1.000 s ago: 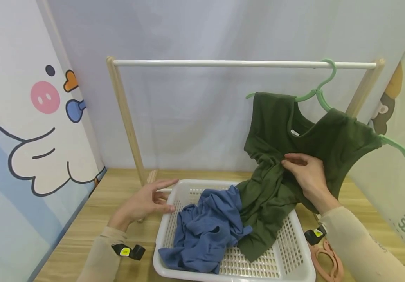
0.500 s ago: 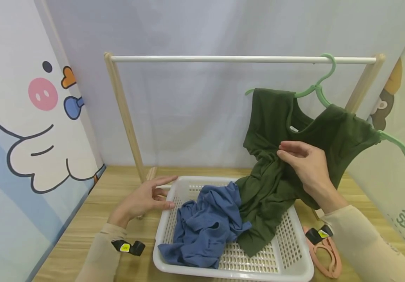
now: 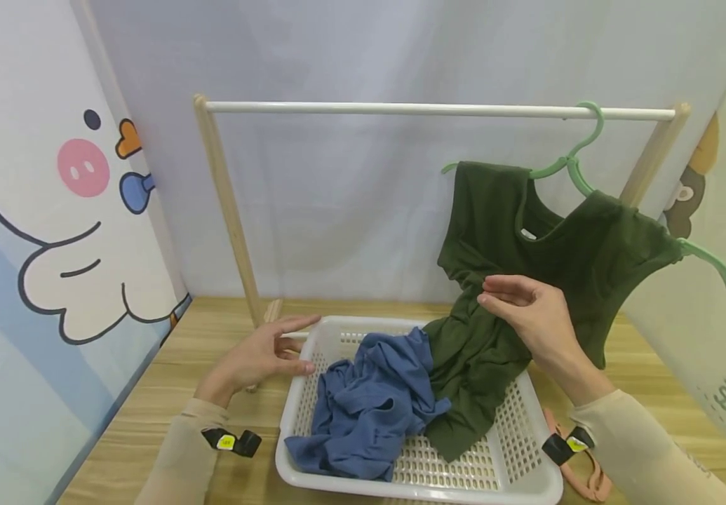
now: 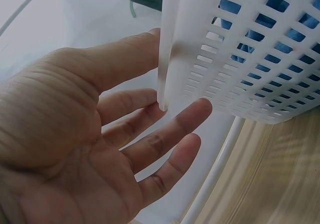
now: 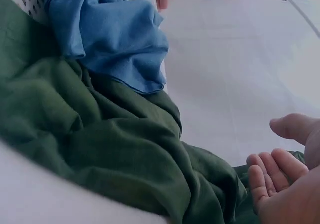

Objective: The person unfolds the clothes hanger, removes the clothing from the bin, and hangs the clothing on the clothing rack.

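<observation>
A dark green sleeveless top (image 3: 602,231) hangs on a light green hanger (image 3: 713,270), its lower part bunched down into a white perforated basket (image 3: 543,449). Beside that cloth in the basket lies a crumpled blue garment (image 3: 372,407). My right hand (image 3: 542,319) is in front of the green top; in the right wrist view its thumb and fingers stand apart with nothing between them. My left hand (image 3: 252,361) rests at the basket's left rim, fingers loosely spread. In the left wrist view its thumb (image 4: 125,57) touches the rim and the other fingers extend beneath.
The hanger hooks over the white rod (image 3: 369,108) of a wooden-legged rack (image 3: 226,203), near its right end. Partly behind my right wrist, a salmon-coloured folded hanger-like piece (image 3: 592,480) lies on the wooden table (image 3: 129,428). Cartoon wall panels flank both sides.
My right hand has come away from the green cloth, then shifted left and down in front of it. The left hand stays at the basket rim.
</observation>
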{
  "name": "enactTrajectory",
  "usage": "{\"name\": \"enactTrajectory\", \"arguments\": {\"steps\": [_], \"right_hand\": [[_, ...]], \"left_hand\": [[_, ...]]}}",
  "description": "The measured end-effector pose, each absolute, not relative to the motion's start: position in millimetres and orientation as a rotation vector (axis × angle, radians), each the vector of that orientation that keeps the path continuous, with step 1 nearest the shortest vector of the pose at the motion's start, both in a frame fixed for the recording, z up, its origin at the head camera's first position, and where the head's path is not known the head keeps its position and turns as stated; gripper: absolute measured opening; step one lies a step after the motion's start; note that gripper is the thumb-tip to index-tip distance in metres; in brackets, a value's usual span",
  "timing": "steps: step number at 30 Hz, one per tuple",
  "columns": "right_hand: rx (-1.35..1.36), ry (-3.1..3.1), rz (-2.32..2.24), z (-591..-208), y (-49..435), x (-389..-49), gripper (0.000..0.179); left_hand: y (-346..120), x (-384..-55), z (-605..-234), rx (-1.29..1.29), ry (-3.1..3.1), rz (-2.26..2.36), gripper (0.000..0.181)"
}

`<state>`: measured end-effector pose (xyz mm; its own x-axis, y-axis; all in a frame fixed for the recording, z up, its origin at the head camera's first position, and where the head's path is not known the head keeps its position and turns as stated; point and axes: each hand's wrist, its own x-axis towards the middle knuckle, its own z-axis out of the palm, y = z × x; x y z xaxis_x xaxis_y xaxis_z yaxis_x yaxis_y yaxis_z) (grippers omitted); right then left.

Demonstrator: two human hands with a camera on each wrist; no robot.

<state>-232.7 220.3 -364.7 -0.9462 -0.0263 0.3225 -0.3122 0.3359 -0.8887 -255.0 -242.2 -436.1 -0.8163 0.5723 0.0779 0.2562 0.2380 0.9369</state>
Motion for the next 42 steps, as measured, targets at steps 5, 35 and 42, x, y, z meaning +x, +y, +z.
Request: {"name": "enactTrajectory", "arguments": {"steps": [5,35,42], "right_hand": [[0.255,-2.462,1.605,-365.4,227.6,-228.3,0.056],[0.425,-2.576,1.353,-421.5,253.1,-230.9,0.048],[0.435,-2.547,1.277,-425.9,249.9,-239.2,0.042]], "left_hand": [[-241.9,-255.8,-437.2,0.783,2.223,1.609,0.093],[-243.0,-257.2,-438.3,0.79,2.207,1.623,0.093],[-243.9,-256.1,-437.7,0.783,2.211,1.626,0.093]]}}
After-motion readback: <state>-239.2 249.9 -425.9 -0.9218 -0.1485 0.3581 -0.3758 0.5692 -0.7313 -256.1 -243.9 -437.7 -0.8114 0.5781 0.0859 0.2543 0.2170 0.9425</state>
